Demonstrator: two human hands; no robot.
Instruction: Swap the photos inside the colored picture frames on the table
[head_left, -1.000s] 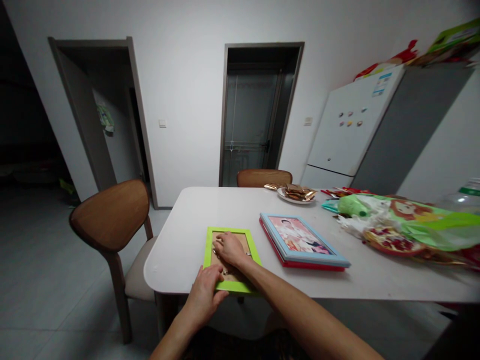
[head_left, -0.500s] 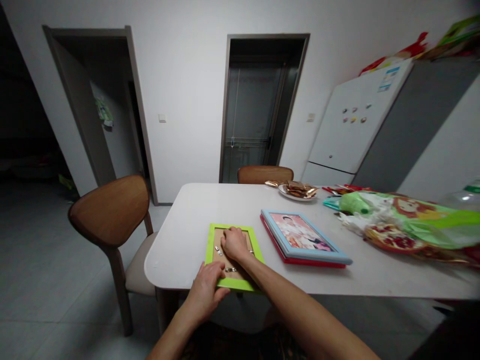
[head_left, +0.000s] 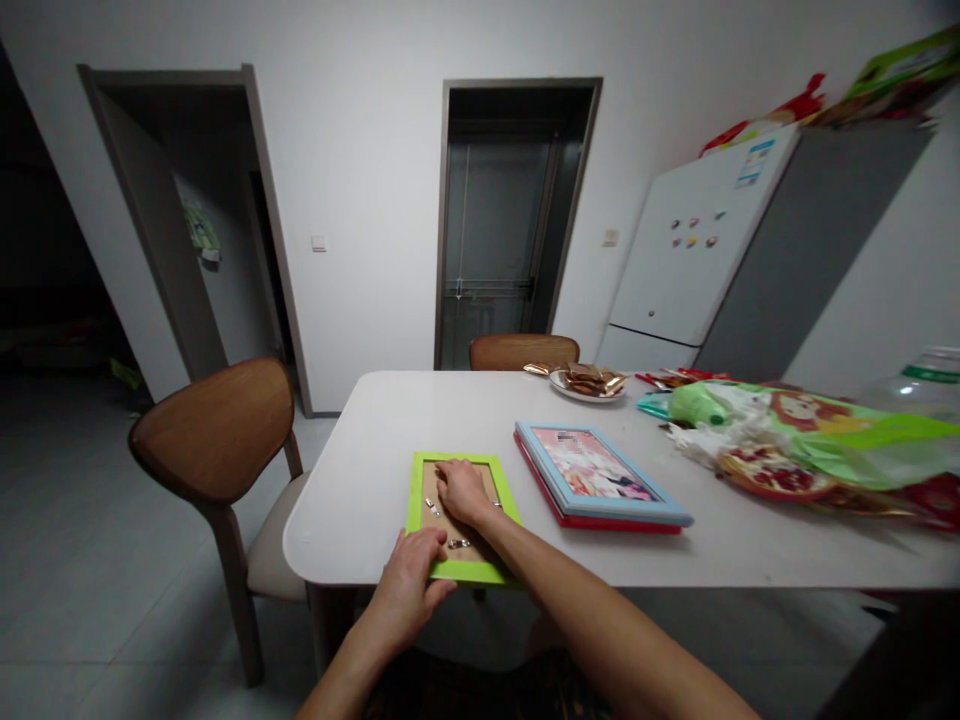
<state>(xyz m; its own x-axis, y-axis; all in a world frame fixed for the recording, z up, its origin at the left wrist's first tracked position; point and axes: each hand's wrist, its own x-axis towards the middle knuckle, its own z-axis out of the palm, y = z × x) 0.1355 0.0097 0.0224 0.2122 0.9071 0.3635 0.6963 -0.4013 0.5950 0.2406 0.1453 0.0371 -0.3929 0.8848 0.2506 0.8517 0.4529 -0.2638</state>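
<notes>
A lime-green picture frame lies face down at the table's near edge, its brown backing board upward. Metal clips show on the board, one clip at the left and another clip near the bottom. My left hand holds the frame's lower left corner, fingers over the border and thumb by the near edge. Bent fingers of my right hand press on the upper part of the board; what lies under the fingertips is hidden. The right forearm covers the frame's lower right part.
Right of the green frame, a blue photo frame rests on a red frame. Farther back are a plate of wrapped snacks, a cut pomegranate and a green plastic bag. A wooden chair stands left of the white table.
The view has shifted slightly. My right hand's fingers have moved a little over the upper part of the board; my left hand keeps its hold on the corner.
</notes>
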